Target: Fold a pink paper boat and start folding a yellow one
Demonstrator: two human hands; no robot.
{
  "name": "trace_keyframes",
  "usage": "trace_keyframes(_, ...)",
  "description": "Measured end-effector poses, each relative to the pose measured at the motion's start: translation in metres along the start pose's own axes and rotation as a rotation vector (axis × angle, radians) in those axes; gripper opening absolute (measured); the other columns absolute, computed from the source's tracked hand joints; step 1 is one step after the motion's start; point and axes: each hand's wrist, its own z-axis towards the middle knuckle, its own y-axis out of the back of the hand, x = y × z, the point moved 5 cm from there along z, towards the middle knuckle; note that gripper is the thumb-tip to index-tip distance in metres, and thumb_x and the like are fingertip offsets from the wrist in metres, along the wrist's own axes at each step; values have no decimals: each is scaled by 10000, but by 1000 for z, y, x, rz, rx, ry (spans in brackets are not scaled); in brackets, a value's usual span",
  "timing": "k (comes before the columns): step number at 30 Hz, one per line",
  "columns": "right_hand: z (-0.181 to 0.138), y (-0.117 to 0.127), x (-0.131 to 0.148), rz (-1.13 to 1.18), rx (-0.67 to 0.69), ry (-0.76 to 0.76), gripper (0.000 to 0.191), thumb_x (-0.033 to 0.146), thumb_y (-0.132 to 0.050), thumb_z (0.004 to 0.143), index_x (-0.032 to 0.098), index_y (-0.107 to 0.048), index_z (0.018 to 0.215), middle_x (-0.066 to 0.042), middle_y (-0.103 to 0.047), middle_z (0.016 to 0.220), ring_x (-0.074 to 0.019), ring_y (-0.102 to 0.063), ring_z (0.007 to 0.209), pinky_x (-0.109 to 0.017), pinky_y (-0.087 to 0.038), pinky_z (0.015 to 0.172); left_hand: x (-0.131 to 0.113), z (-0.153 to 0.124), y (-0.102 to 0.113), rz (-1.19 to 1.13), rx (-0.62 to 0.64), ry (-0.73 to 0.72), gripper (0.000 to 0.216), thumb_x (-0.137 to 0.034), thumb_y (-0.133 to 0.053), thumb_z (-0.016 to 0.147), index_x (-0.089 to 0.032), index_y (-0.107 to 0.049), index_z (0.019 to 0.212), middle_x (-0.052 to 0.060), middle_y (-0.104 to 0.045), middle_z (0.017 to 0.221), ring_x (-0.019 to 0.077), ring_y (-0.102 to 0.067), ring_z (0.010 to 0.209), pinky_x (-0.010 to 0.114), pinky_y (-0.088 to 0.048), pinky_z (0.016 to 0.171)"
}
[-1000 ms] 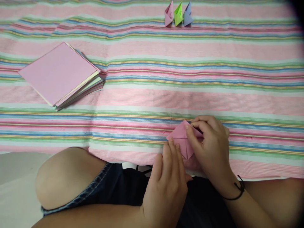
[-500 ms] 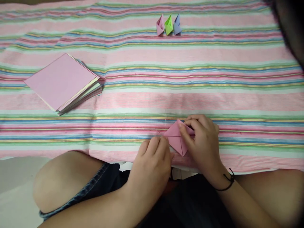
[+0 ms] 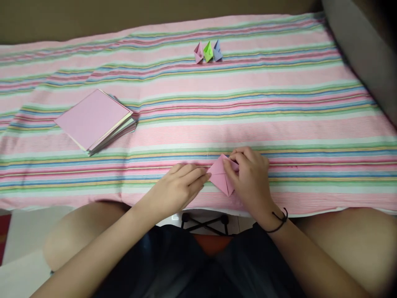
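Observation:
A pink paper folded into a diamond point(image 3: 221, 176) lies near the front edge of the cloth, with crease lines across its top face. My right hand point(image 3: 249, 176) pinches its right side, thumb on top and the other fingers curled behind. From the left, my left hand point(image 3: 180, 184) reaches in with its fingers close together and closed at the paper's left corner. The thumb of that hand is mostly hidden under the fingers.
A stack of square paper sheets point(image 3: 94, 118), pink on top, sits at the left. Three small folded paper pieces stand in a row at the back: pink point(image 3: 198, 54), green point(image 3: 208, 52) and blue point(image 3: 217, 52). A grey object point(image 3: 359, 45) borders the cloth at the right.
My left hand has gone from bunched, knuckles up beside the paper, to lower and more stretched out at its left corner. My right hand keeps its pinch. The camera view has shifted.

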Motion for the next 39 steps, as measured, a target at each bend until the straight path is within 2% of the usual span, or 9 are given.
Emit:
trace_keyframes(3,0,-1,0,-14,-9,7,181,283,-526,883,185,-582,741,-54,-640,898,-208,-540,823,-352,-307,731,5,0,3,49,-37,-45,277,-216,-453,950,-148,-605,1171,72,-644,1140,201,-557,1030,326,-409,839)
trace_keyframes(5,0,-1,0,-21,-8,8,200,293,-510,893,182,-582,742,-59,-638,900,-207,-531,820,-350,-299,725,9,-1,5,71,-46,-97,282,-222,-467,946,-156,-599,1186,69,-629,1191,211,-533,1101,335,-399,852)
trace_keyframes(11,0,-3,1,-31,0,12,207,305,-501,899,178,-581,757,-64,-632,904,-209,-511,813,-346,-281,717,22,-4,11,113,33,-208,290,-249,-460,951,-213,-586,1209,39,-542,1337,228,-462,1234,360,-366,918)
trace_keyframes(14,0,-4,1,-54,8,11,203,301,-503,900,171,-586,769,-67,-629,908,-209,-514,817,-344,-279,719,22,0,22,118,3,-219,261,-249,-437,958,-206,-620,1139,50,-580,1285,220,-493,1195,351,-373,877)
trace_keyframes(18,0,-5,1,-69,15,12,211,305,-487,908,167,-585,783,-69,-622,901,-208,-509,817,-341,-272,712,17,14,31,84,-93,-155,284,-255,-399,966,-179,-625,1120,83,-643,1135,210,-551,1059,341,-383,817)
trace_keyframes(22,-1,-6,1,-55,10,24,208,309,-486,906,169,-577,782,-65,-617,897,-203,-505,817,-337,-268,704,6,28,15,39,-16,-242,277,-221,-401,966,-189,-631,1119,48,-658,1100,197,-538,1091,331,-367,873)
trace_keyframes(27,-1,-6,0,-53,4,30,205,316,-498,903,170,-575,781,-64,-616,891,-206,-507,822,-336,-270,710,7,32,-2,-6,47,-244,300,-156,-394,950,-171,-617,1151,50,-658,1086,193,-536,1077,329,-353,903)
trace_keyframes(35,-1,-6,0,-63,24,21,212,327,-505,906,169,-578,785,-59,-622,911,-210,-518,833,-335,-270,711,3,28,-8,8,38,-242,365,-114,-356,940,-171,-555,1241,73,-640,1110,193,-542,1043,346,-360,890)
trace_keyframes(39,-1,-6,1,-57,15,28,215,325,-495,911,172,-575,783,-56,-619,906,-204,-510,824,-335,-267,708,1,28,-11,14,13,-249,367,-87,-341,934,-146,-556,1225,75,-637,1116,199,-532,1075,349,-361,893)
